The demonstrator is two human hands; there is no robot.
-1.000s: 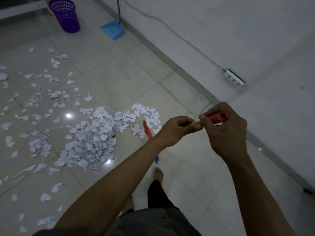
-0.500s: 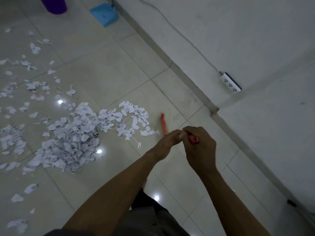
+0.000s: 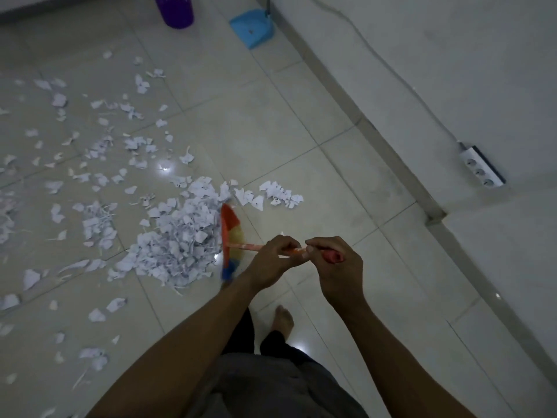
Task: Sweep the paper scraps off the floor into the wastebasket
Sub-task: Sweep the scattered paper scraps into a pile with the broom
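- Left hand [image 3: 269, 262] and right hand [image 3: 339, 268] are both clenching the broom [image 3: 230, 233] by its thin handle, with fingers [image 3: 286, 244] wrapping the shaft and the right hand covering the red end.
- Broom head is resting just ahead-left of the fingers, touching the main heap of paper scraps [image 3: 177, 236].
- Loose scraps are lying scattered far left of the fingers on the floor [image 3: 301, 131].
- Wastebasket [image 3: 176, 10] and dustpan [image 3: 251, 28] are standing well ahead, apart from each other.
- Judging: scraps are looking featherlight and flutter-prone, calling for short, low strokes. The handle is looking stiff and light, suiting a two-handed hold near the top.
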